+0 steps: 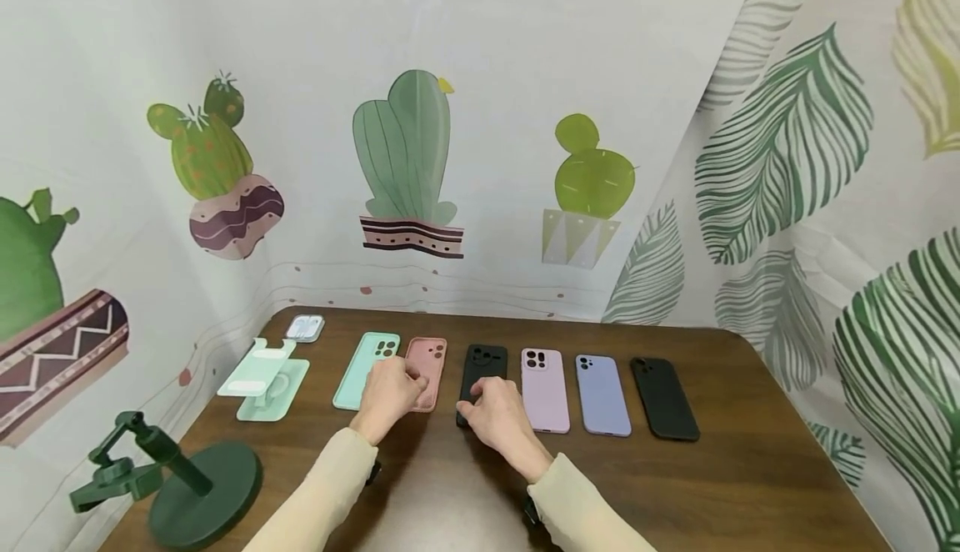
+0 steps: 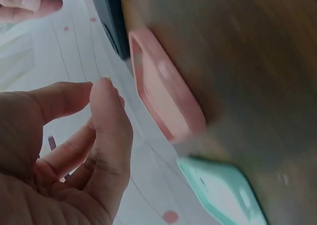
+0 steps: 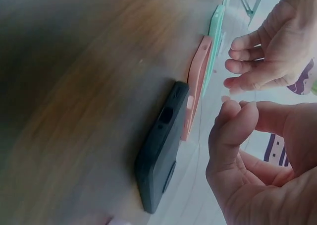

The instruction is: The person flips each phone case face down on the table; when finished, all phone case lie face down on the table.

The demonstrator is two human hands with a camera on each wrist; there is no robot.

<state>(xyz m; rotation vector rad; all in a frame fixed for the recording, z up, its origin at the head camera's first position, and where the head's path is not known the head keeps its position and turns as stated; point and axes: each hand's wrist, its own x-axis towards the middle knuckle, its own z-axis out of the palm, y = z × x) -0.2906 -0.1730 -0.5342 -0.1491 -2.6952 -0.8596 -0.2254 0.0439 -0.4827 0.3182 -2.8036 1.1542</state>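
My left hand (image 1: 390, 391) hovers over the near part of a pink phone case (image 1: 431, 364), its fingers loosely curled and holding nothing. Above the near end of a black phone case (image 1: 483, 362) is my right hand (image 1: 497, 412), also relaxed and without anything in its grasp. In the left wrist view, thumb and index finger (image 2: 106, 116) come together beside the pink case (image 2: 168, 91), whose hollow side faces up. The right wrist view shows the right fingers (image 3: 230, 136) bent the same way, apart from the black case (image 3: 163, 145).
A mint phone case (image 1: 365, 368) lies left of the pink one. Lilac (image 1: 545, 393), lavender-blue (image 1: 603, 398) and black (image 1: 665, 399) cases lie in a row to the right. On the left are a mint folding stand (image 1: 262, 368), a white square box (image 1: 305, 328) and a dark green stand (image 1: 206, 498).
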